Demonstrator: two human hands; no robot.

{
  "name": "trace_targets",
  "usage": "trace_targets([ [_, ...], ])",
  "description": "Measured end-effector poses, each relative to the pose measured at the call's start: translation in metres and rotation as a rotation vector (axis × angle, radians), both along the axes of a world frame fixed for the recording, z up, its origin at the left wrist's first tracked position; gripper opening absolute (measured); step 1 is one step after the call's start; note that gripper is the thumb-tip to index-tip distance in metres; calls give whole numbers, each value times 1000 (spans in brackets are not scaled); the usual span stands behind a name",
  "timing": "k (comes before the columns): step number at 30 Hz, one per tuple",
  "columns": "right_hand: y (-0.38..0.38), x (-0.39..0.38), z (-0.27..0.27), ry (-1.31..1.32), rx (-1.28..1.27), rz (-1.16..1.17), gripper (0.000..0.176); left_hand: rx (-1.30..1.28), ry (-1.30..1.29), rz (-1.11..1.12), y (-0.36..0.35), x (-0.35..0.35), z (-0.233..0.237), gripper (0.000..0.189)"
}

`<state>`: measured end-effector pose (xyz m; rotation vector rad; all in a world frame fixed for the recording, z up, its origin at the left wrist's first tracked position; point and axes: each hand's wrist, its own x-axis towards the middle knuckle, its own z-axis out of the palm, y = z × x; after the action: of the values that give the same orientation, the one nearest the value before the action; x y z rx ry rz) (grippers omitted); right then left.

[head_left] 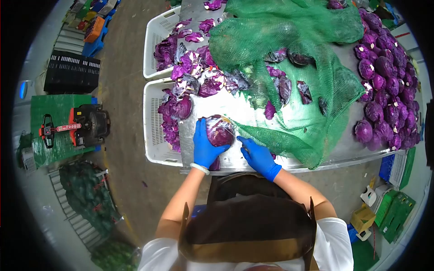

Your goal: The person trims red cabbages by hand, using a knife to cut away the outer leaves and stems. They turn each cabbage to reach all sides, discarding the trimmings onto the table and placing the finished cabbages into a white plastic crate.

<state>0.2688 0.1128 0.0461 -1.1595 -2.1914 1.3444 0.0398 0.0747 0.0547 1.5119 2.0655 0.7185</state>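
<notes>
My left hand (pixel 205 144), in a blue glove, is wrapped round the left side of a purple cabbage (pixel 220 132) near the front edge of the metal table (pixel 280 166). Just to the right of the cabbage, my right hand (pixel 255 153), also gloved in blue, is closed on a small thin tool that looks like a knife (pixel 234 134), its tip at the cabbage. Green netting (pixel 289 135) lies beside and beyond my right hand. Loose purple leaves (pixel 210 86) are scattered beyond the cabbage.
Two white crates (pixel 153 156) with purple leaves stand along the table's left side. A large heap of purple cabbages (pixel 384 90) fills the right side. On the floor at left are a red and black machine (pixel 86 125) and a black crate (pixel 72 72).
</notes>
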Motion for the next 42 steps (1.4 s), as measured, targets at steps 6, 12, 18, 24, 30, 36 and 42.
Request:
trace_targets([
  [6, 19, -32, -15, -106, 59, -36, 28, -86, 73, 21, 12, 5, 3, 125],
  [12, 22, -40, -33, -262, 106, 41, 18, -94, 70, 29, 17, 2, -2, 123],
  [18, 51, -59, -26, -410, 55, 153, 14, -144, 139, 40, 18, 5, -1, 124],
  [24, 46, -49, -7, -376, 81, 90, 14, -312, 115, -10, 36, -1, 19, 124],
  [30, 46, -54, -29, -529, -35, 138, 20, -162, 89, -12, 28, -8, -9, 125],
  [36, 41, -48, -60, -531, -10, 127, 19, -158, 87, 20, 33, -7, 0, 122],
  [42, 34, -54, -89, -518, 113, 61, 17, -80, -295, 49, 20, -41, -13, 122],
])
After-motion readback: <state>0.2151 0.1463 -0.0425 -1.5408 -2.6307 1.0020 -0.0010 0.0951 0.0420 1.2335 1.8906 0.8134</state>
